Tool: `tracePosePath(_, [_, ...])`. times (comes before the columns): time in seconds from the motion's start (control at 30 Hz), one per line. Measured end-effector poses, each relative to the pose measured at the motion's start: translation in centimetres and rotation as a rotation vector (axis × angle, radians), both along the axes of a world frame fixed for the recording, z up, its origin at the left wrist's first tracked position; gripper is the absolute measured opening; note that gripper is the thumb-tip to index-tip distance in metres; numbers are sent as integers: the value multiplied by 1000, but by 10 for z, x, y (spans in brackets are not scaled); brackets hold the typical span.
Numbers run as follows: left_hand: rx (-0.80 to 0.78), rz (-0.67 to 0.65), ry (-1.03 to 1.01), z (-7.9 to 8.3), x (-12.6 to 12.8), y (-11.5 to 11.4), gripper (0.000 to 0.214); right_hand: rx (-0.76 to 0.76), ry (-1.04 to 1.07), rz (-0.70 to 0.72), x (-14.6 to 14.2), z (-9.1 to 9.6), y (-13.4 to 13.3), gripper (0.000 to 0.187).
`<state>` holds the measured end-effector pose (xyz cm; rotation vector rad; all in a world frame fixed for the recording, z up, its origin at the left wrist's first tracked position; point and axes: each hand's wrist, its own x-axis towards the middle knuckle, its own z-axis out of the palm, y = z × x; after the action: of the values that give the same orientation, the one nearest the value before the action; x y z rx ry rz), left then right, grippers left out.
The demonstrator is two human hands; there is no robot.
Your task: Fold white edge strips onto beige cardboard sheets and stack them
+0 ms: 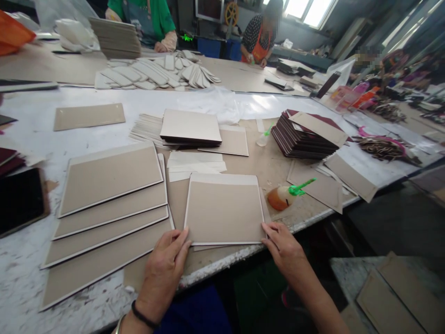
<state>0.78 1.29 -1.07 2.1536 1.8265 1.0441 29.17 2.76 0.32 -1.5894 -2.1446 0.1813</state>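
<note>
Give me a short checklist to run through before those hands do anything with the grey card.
1. Left hand fingertips on the grey card, near-left corner: ok.
2. Right hand fingertips at its near-right corner: ok.
3. Card lying flat on the table: ok.
4. Gap between card and fanned boards: ok.
5. Orange bottle lying apart from the card: ok.
6. Bottle's green nozzle sealed: cannot tell.

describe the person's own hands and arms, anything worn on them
Both hands are bare, with no gloves or rings to be seen. The left hand has a thin black band around the wrist and, just behind it at the frame's bottom edge, a silvery bangle. The right hand has nothing on its wrist. No sleeves show on either arm.
</note>
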Motion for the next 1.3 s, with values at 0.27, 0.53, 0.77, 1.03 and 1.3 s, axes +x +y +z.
tracePosePath(0.27, [25, -16, 77, 2, 1, 1, 29, 3, -25, 15, 1, 0, 0, 29])
tracePosePath(0.53, [3, -6, 29, 1, 1, 1, 27, -8, -25, 1, -1, 0, -1, 29])
tracePosePath(0.77, [-14, -18, -12, 0, 1, 0, 27, 40, -47, 27, 1, -4, 0, 29])
tracePosePath(1.03, [-44, -78, 18, -1, -4, -1, 30, 100, -20, 51, 4, -9, 4, 29])
tracePosePath(1.3, [131, -217, 344, 2, -4, 4, 27, 0, 28, -42, -4, -4, 0, 30])
